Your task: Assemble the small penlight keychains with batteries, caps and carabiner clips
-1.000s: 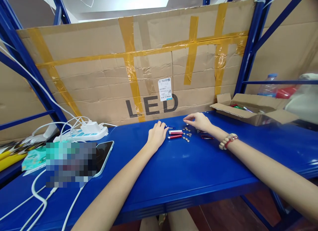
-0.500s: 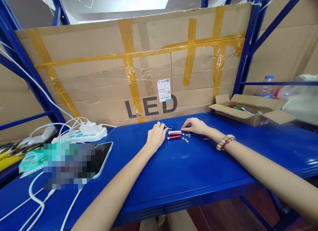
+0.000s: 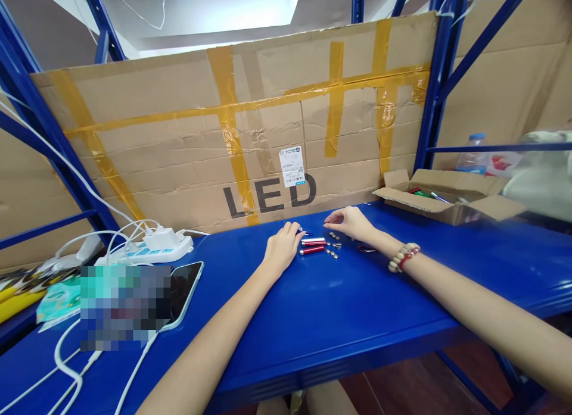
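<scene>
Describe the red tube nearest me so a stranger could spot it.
Below the cardboard panel lettered LED, find the blue tabletop. Just right of the left hand, slim tubes lie beside small silvery discs. The red tube, silvery at its left end, is the one nearest the tabletop's front edge.

right fingers (image 3: 335, 217) again farther from tubes (image 3: 313, 250)

Head cam, fwd/down, prob. mid-range
</scene>
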The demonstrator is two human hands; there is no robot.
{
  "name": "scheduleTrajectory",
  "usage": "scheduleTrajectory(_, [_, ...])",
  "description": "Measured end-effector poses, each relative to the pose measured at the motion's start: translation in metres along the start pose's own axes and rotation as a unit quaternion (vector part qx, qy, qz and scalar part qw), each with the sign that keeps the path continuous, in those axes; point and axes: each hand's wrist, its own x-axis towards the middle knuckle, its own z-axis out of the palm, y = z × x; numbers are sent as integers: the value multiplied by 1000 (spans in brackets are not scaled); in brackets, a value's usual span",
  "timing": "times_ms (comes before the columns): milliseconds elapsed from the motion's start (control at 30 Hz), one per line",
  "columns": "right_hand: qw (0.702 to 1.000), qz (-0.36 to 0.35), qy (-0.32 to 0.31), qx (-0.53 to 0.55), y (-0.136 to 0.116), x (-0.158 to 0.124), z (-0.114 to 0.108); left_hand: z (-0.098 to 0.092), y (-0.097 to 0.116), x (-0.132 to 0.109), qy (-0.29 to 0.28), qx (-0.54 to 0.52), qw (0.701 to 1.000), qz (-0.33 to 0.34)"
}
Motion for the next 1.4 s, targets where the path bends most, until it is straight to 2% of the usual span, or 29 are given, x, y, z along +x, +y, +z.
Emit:
scheduleTrajectory(133, [986,21,17,167,-14,-2,4,-4,2,0,-23,-8,1000,9])
scheduleTrajectory(300, [944,34,-43,326,-45,-11,13,-6,3,0,-42,-4,999,33])
scheduleTrajectory(433, [927,14,-93,363,-53,-15,16,-5,2,-1,-46,-5,998,40])
scheduleTrajectory(667, [931,43,-107,346,-48,-16,15,-5,0,-1,-49,-28,997,44])
scheduleTrajectory(800, [938,49,-107,326,-50,-16,17,-7,0,-1,-52,-40,997,50])
scheduleTrajectory(900, [956,58,-65,280,-48,-12,12,-6,1,-1,-43,-41,997,44])
scheduleTrajectory(1000, [988,70,22,138,-37,-7,-1,-4,1,0,-31,-36,998,33])
scheduleTrajectory(1067, [996,75,48,-4,-27,-5,-9,-4,1,0,-29,-33,998,34])
scheduleTrajectory(1167, [986,94,-6,-139,-18,-7,-13,-4,2,0,-30,-27,998,37])
scheduleTrajectory(1267, [979,103,-72,-159,-17,-10,-8,-5,2,0,-30,-30,999,32])
scheduleTrajectory(1400, [979,101,-81,-159,-19,-11,-1,-4,2,0,-22,-33,999,32])
